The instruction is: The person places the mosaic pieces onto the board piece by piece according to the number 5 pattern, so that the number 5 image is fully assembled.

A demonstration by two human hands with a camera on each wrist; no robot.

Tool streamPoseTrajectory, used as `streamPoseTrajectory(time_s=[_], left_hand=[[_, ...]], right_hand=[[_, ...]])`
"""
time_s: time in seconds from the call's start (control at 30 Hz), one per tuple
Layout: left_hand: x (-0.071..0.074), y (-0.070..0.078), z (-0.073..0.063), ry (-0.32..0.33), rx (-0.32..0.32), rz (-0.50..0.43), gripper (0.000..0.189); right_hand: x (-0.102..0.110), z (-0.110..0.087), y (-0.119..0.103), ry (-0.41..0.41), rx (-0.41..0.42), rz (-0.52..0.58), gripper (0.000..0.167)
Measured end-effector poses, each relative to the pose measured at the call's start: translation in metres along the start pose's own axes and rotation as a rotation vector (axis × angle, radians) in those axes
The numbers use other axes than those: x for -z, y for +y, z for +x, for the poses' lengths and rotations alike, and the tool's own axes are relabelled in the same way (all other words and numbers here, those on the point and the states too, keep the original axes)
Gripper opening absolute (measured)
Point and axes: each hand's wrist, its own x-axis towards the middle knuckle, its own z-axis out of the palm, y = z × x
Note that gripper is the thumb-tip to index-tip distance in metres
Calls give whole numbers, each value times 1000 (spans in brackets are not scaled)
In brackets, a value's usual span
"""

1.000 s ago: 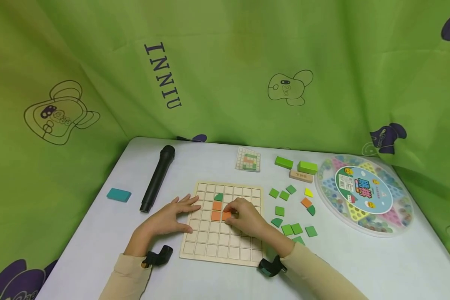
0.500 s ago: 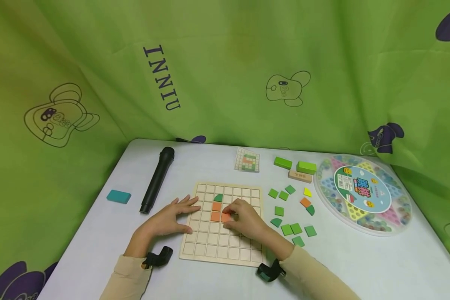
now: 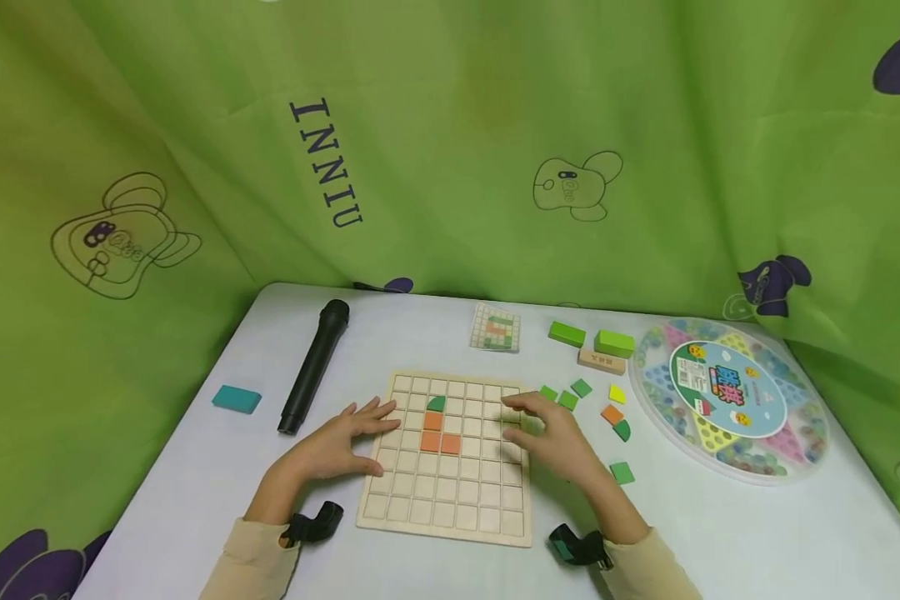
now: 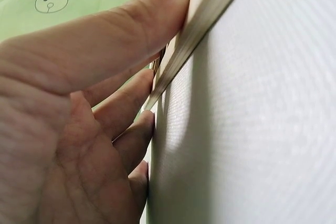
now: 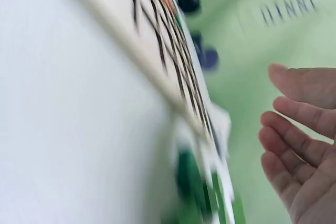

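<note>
A pale wooden grid board (image 3: 412, 506) lies on the white table. Set in its cells are three orange square tiles (image 3: 451, 444) in an L shape, with a green quarter-circle tile (image 3: 437, 404) just above the top one. My left hand (image 3: 330, 446) rests at the board's left edge, fingers spread and thumb on the rim; the left wrist view shows the thumb (image 4: 105, 45) against the board's side. My right hand (image 3: 558, 437) hovers over the board's right edge, fingers apart and holding nothing. Several green tiles (image 3: 581, 388) lie beyond it, some hidden behind the hand.
A printed pattern card (image 3: 495, 328) lies behind the board. Green blocks (image 3: 613, 342), a wooden block (image 3: 602, 361), a yellow tile (image 3: 617, 393) and a round Chinese checkers box (image 3: 727, 400) stand at right. A black microphone (image 3: 313, 367) and a teal block (image 3: 237, 399) lie at left.
My right hand has let go of the orange tile, which stays in its cell, and has moved right to the board's edge. The left hand keeps its place.
</note>
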Motion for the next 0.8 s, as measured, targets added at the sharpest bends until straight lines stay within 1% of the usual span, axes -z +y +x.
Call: streamPoseTrajectory(time_s=[0.1, 0.17, 0.23, 0.33, 0.4, 0.57, 0.73, 0.8], left_hand=[[-1, 0, -3, -3, 18, 0, 73], [-1, 0, -5, -4, 24, -3, 73], [-1, 0, -5, -3, 30, -8, 73], [-1, -1, -5, -2, 29, -4, 73], [-1, -1, -4, -2, 27, -1, 74], [1, 0, -2, -4, 20, -2, 74], [2, 0, 0, -12, 15, -3, 73], [1, 0, 1, -13, 9, -3, 73]], right_hand=[[22, -10, 17, 56, -51, -53, 44], [37, -16, 31, 81, -97, -85, 44], [51, -21, 45, 112, -147, -141, 44], [69, -27, 63, 133, -229, -205, 45], [78, -31, 70, 141, -275, -236, 46], [87, -33, 78, 136, -325, -268, 42], [86, -33, 83, 155, -346, -331, 33], [84, -33, 85, 165, -341, -347, 31]])
